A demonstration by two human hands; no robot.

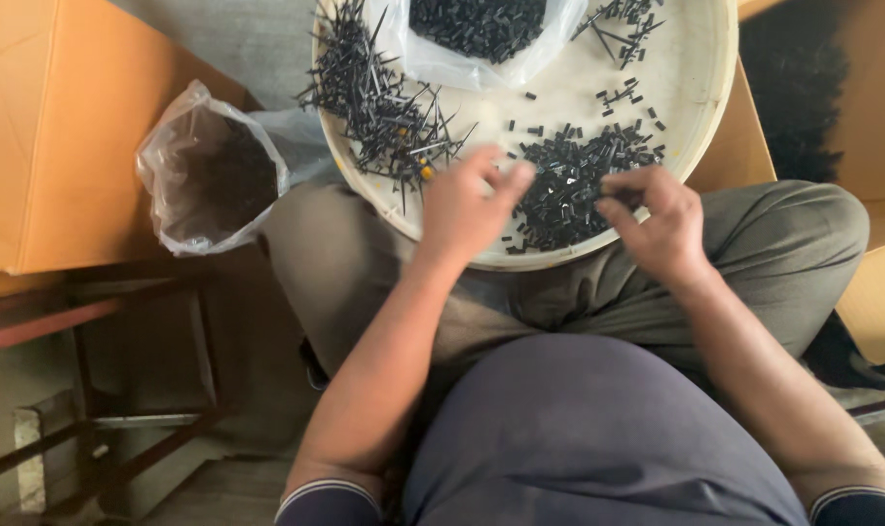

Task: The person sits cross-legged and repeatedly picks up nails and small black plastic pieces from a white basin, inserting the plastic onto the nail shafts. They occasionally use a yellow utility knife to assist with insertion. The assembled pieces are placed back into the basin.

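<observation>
presently the person sits with a round white tray (700, 93) resting across the lap, its near rim against both thighs, which puts every pile within reach of either hand without leaning.

left hand (467, 209): held over the tray's near edge, fingers (509, 180) drawn together at the tips as if pinching something small; whether a piece is actually between them cannot be told, as the tips are blurred.

right hand (662, 219): lies at the right flank of the heap of short black pieces (569, 185), fingertips curled in and touching the heap's edge. whether it has a piece in grip cannot be told.

stock is kept in separate lots on the tray, apparently so that kinds do not mix: a tangle of long black pins (384, 93) at the left, the short pieces in the middle near the hands, a small scatter of pins (623, 24) at the far right, and a clear plastic bag (481, 39) of black pieces at the far edge.

off the tray, a second plastic bag (209, 170) sits open-mouthed just beside the left knee, against a cardboard box (43, 127). a dark metal stool frame (121, 370) stands on the floor below it.
</observation>
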